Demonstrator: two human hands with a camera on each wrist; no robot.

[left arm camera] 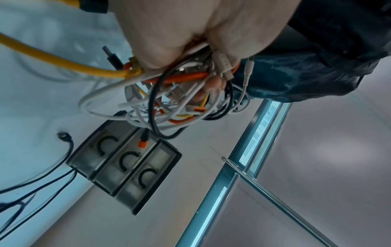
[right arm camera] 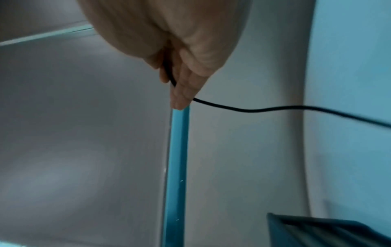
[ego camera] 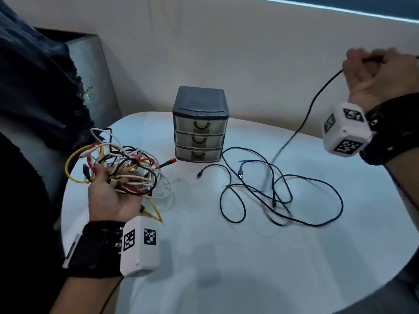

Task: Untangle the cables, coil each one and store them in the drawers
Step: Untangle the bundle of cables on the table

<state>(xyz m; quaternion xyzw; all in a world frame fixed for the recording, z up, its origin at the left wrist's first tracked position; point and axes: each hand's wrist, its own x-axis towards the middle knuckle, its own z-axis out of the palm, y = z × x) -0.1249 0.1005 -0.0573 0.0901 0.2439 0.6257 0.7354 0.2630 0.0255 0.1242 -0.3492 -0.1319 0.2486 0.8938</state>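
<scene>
Two hands split the work: the left hand (ego camera: 111, 196) clutches the tangle (ego camera: 127, 171) left of the drawers (ego camera: 199, 125), the right hand (ego camera: 374, 73) pinches the black cable (ego camera: 310, 109), raised, trailing down-left to the table (ego camera: 226, 257)

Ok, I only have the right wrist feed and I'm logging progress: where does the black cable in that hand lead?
Observer: From the right hand the black cable drops to the white table, where more black cable lies in loose loops in front of and to the right of the drawer unit.
Operator: Is the other hand busy?
Observer: Yes. The left hand grips a tangled bundle of yellow, white, red and black cables over the table's left side.
Operator: Any drawer open yet?
Observer: No, all three drawers are shut.
</scene>
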